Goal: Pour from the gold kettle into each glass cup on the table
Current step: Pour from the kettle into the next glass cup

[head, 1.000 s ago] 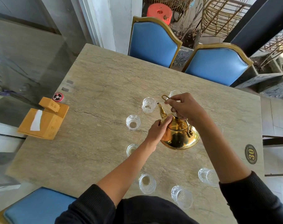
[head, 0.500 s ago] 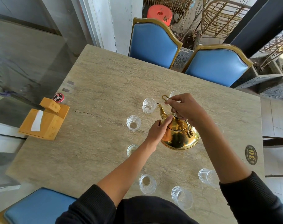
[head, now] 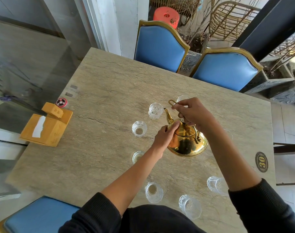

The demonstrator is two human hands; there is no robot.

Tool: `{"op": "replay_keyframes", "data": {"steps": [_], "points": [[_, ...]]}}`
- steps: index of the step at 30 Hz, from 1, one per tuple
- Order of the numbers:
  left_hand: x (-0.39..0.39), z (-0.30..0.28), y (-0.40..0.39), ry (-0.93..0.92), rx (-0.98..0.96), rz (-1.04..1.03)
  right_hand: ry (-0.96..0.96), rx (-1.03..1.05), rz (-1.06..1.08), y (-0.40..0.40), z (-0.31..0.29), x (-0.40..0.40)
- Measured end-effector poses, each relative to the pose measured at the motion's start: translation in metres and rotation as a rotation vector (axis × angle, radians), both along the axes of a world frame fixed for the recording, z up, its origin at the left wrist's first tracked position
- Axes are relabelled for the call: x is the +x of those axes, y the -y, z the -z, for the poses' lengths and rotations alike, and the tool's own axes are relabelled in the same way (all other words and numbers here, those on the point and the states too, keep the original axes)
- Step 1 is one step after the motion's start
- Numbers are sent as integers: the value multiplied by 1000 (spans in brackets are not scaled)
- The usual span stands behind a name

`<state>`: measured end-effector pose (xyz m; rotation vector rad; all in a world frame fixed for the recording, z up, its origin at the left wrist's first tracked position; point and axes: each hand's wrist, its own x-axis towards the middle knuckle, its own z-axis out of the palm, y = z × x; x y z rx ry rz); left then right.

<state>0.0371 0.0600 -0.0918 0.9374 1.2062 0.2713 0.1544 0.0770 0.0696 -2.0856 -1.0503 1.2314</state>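
The gold kettle (head: 185, 142) hangs tilted above the stone table (head: 109, 91), its spout beside the rim of a textured glass cup (head: 154, 111). My right hand (head: 192, 113) grips the kettle's wire handle from above. My left hand (head: 165, 137) presses its fingers on the kettle's lid and shoulder. Several glass cups stand in a ring: one (head: 139, 128) to the left, one (head: 137, 156) half hidden by my left forearm, one (head: 181, 98) behind my right hand, and three near me (head: 153, 192), (head: 190, 206), (head: 215, 184).
A wooden tissue box (head: 45, 126) and a round call button (head: 61, 102) sit at the table's left edge. A round "30" sticker (head: 261, 161) is at the right. Two blue chairs (head: 160, 47), (head: 225, 71) stand at the far side; a blue seat (head: 39, 216) is near left.
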Motion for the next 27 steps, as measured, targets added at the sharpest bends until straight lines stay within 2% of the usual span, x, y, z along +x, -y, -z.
{"op": "replay_keyframes", "data": {"steps": [5,12,19,24,27], "points": [[0,0,-1,3,2,-2,6,-9,-3,-2,0,1],[3,-8,-4,10,97,-25,-94,63,97,11,1,12],[19,-21,-5,-11,340,-12,-190,146,208,29,-8,30],[37,-35,0,33,524,42,-174,158,245,39,-18,46],[49,-30,3,38,555,95,-163,151,274,42,-22,57]]}}
